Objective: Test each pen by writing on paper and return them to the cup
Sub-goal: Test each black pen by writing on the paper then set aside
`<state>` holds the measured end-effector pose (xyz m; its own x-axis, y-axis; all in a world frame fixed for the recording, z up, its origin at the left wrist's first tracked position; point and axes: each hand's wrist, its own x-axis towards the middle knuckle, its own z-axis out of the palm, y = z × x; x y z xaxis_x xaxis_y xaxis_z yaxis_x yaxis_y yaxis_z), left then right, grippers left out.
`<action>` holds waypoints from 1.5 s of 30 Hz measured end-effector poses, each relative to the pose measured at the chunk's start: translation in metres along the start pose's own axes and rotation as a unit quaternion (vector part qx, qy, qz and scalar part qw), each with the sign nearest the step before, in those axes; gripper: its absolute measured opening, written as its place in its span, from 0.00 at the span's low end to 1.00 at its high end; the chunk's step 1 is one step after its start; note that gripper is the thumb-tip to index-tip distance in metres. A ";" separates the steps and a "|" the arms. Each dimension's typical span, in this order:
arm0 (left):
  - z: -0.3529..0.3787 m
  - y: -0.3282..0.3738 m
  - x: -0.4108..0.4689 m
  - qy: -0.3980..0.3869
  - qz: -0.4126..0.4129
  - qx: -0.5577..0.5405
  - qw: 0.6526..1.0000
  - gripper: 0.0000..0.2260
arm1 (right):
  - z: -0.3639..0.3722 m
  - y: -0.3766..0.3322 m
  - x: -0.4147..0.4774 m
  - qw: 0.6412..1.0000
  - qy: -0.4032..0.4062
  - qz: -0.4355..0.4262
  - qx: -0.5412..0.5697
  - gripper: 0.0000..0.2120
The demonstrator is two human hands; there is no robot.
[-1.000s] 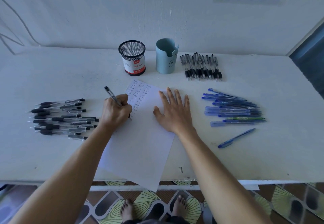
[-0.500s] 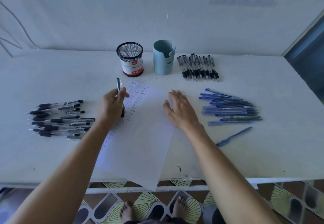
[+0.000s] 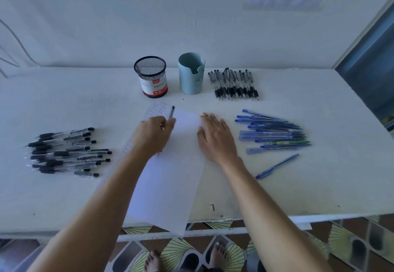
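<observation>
A white sheet of paper (image 3: 174,171) lies on the table with small writing near its top left. My left hand (image 3: 152,134) is over the paper and grips a black pen (image 3: 171,112) that points up and away. My right hand (image 3: 215,136) rests flat on the paper's right edge with straight fingers. A black mesh cup (image 3: 151,76) and a light blue cup (image 3: 191,76) stand behind the paper.
Black pens lie in a heap at the left (image 3: 68,152) and in a row at the back right (image 3: 233,85). Blue pens (image 3: 274,132) are piled at the right, one blue pen (image 3: 277,166) apart. The table's front edge (image 3: 277,218) is near; a wall stands behind.
My left hand has lifted the pen off the writing and moved right over the paper, the pen now pointing away. My right hand shifted slightly right toward the paper's edge.
</observation>
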<state>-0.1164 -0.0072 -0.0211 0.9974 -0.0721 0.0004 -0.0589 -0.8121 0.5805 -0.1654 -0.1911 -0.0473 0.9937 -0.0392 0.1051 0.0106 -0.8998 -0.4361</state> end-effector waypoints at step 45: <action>0.019 -0.030 0.027 0.026 0.019 0.171 0.985 0.25 | -0.073 0.080 0.139 0.910 0.167 0.377 0.052 0.11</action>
<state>-0.0884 0.0048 -0.0540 0.9945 -0.0826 0.0640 -0.0970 -0.9574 0.2719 -0.0341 -0.3002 -0.0023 0.6347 -0.7728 -0.0010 -0.6312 -0.5176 -0.5777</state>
